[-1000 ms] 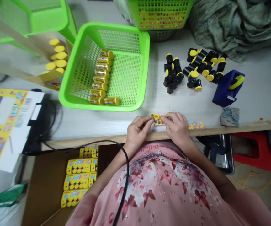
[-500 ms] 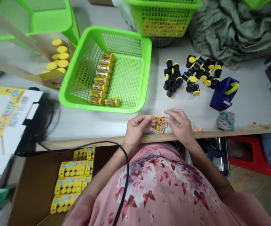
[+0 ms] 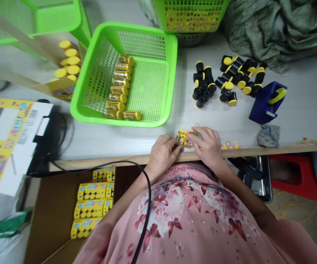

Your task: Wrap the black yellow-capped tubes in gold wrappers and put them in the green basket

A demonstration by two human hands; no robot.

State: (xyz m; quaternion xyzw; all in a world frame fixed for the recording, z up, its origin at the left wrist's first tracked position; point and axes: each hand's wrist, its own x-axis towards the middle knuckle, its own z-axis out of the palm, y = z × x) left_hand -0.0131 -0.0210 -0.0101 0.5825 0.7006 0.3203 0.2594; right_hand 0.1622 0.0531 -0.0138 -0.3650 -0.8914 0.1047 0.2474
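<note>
Small yellow printed labels (image 3: pixel 185 138) lie in a little overlapping pile near the front edge of the table. My left hand (image 3: pixel 164 152) is closed at the pile's left side, its fingers curled and the thumb pressed on the labels. My right hand (image 3: pixel 208 146) touches the right side, with fingers stretched out and the thumb apart from them. A thin ring like a rubber band (image 3: pixel 197 125) lies just beyond my right fingertips. To the right of that hand are another thin ring (image 3: pixel 228 143) and small pink and yellow bits (image 3: pixel 232 147).
A green basket (image 3: pixel 172 86) holds a row of yellow tubes (image 3: pixel 120 90). Black tubes with yellow caps (image 3: pixel 238 75) lie at right, beside a blue tape dispenser (image 3: pixel 265 104) and a crumpled cloth (image 3: pixel 268 136). A black cable (image 3: pixel 147 198) crosses my left arm. Yellow packs (image 3: pixel 91 209) fill a box below.
The left hand has come down from a raised pinch to the table, pressing the labels. My right hand has lowered onto their right side. The view has shifted slightly.
</note>
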